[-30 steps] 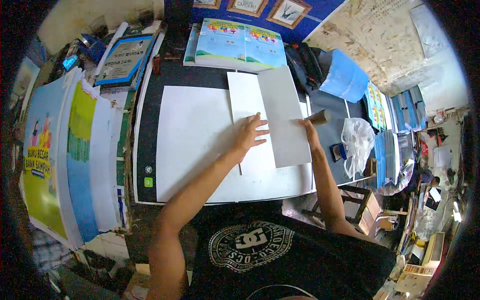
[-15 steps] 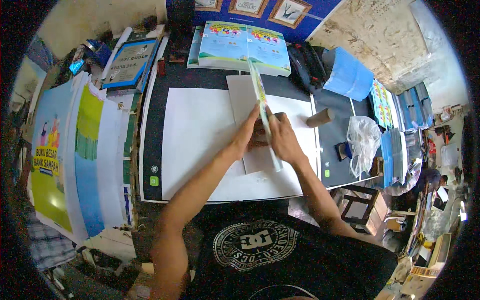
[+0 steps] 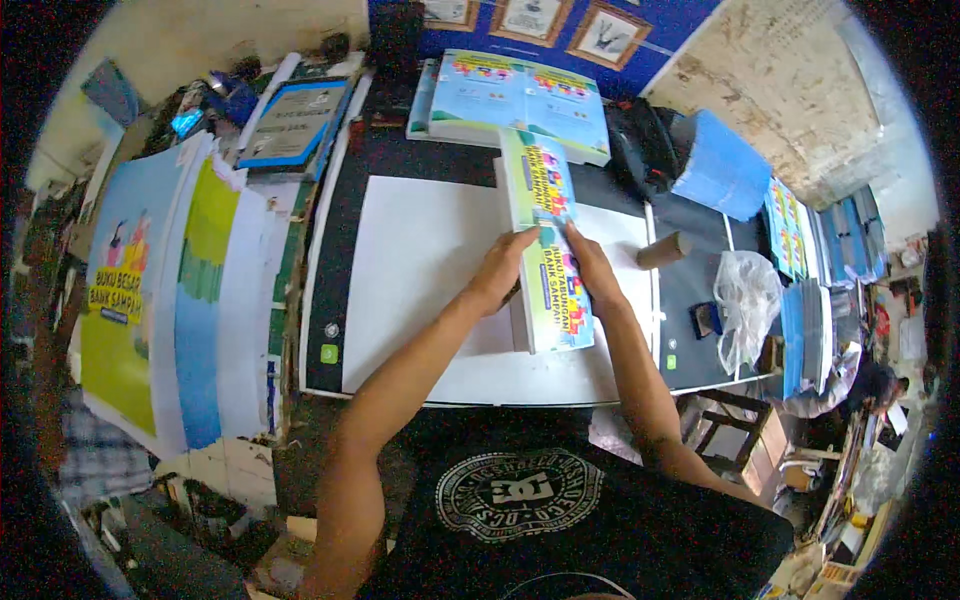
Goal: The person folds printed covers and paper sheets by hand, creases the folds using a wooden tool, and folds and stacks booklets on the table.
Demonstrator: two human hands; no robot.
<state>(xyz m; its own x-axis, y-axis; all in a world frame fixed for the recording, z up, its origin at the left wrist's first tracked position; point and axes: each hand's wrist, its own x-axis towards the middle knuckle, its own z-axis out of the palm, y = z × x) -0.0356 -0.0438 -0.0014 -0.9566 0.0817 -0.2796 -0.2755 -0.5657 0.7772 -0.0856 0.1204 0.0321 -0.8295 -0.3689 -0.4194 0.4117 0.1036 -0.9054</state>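
A narrow printed sheet [image 3: 548, 235], pale blue and green with yellow lettering and colourful figures, faces up between my two hands; it seems folded. My left hand [image 3: 502, 270] grips its left edge, thumb on top near the middle. My right hand [image 3: 592, 265] closes on the right edge opposite, the fingers partly hidden underneath. Below the sheet, a greyish-white paper stack [image 3: 503, 190] shows along the left side; whether the sheet touches it I cannot tell. Both lie over a large white board [image 3: 420, 270] on the black table [image 3: 390, 155].
Piles of similar blue prints [image 3: 480, 95] stand at the table's back. On the right are a brown cylinder [image 3: 664, 250], a crumpled clear plastic bag [image 3: 748, 310] and a curved blue stack [image 3: 722, 165]. Tall stacks of large printed sheets [image 3: 125, 300] rise on the left.
The printed sheet stood nearly on edge between my hands; now it is tipped over with its printed face upward. My hands have moved apart to its two long edges. The view has shifted slightly.
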